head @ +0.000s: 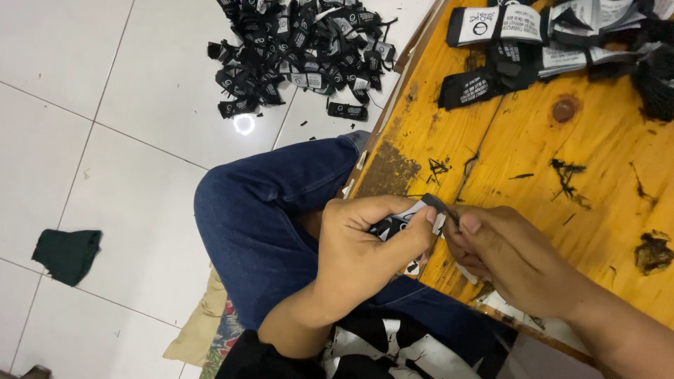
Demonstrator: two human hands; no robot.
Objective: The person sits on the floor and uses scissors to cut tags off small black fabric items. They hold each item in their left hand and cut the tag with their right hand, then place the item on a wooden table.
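Note:
My left hand (365, 245) and my right hand (505, 256) meet at the near edge of a low wooden table (547, 168). Both pinch one small black-and-white fabric label (411, 219) between thumbs and fingers. Its black end sticks up between my two thumbs. My hands cover most of the label. My knee in blue jeans (267, 203) is just left of the hands.
Stacks of similar black and white labels (554, 42) lie at the table's far edge. A big heap of black labels (302, 49) sits on the white tiled floor. A dark green cloth (68, 254) lies on the floor at left. Black thread scraps dot the tabletop.

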